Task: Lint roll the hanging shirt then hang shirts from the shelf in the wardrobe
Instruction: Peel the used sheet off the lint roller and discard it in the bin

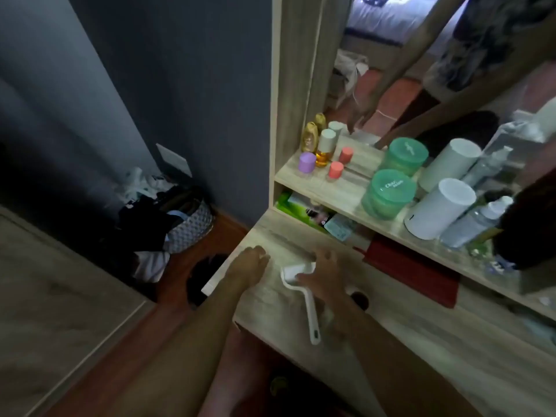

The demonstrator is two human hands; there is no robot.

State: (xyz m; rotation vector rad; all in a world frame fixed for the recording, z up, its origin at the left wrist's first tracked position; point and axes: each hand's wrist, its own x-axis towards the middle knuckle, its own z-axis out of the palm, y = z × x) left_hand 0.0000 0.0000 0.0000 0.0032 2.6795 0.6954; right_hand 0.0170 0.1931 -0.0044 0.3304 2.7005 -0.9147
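- The counter (391, 335) fills the lower right of the frame and serves as my work surface.
- My right hand (323, 278), lower centre, lies spread over the lint roller (301, 291), apparently to take it up.
- My left hand (251, 266), just left, rests flat and relaxed on the counter edge, apparently as a brace.
- No shirt or wardrobe is in view.

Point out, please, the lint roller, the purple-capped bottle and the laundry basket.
lint roller (310, 308): head view, on its white handle.
purple-capped bottle (307, 161): head view, on its cap.
laundry basket (192, 228): head view, on its patterned side.

Green jars (388, 194), white canisters (440, 208), a laundry basket (189, 224).
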